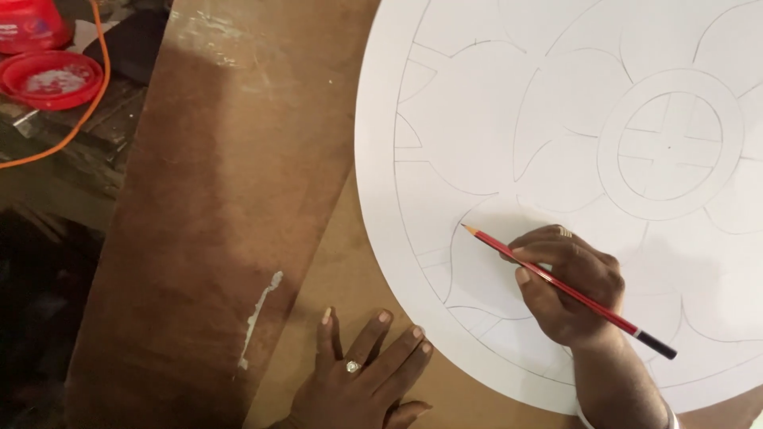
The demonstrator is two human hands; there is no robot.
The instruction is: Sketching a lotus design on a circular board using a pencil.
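Head view shows, at far left, a red lid (52, 79) and an orange cord (94, 95) on a dark bench. Nearer the middle, the left hand (362, 377) lies flat with fingers spread on the brown board (230, 199), holding nothing. To its right, the right hand (568, 290) pinches a red pencil (568, 290) near its middle, tip touching the round white sheet (477, 119) of petal outlines. It looks light, stiff and slim, best gripped low. The sheet's right and far edges are cut off; faint lines are hard to trace.
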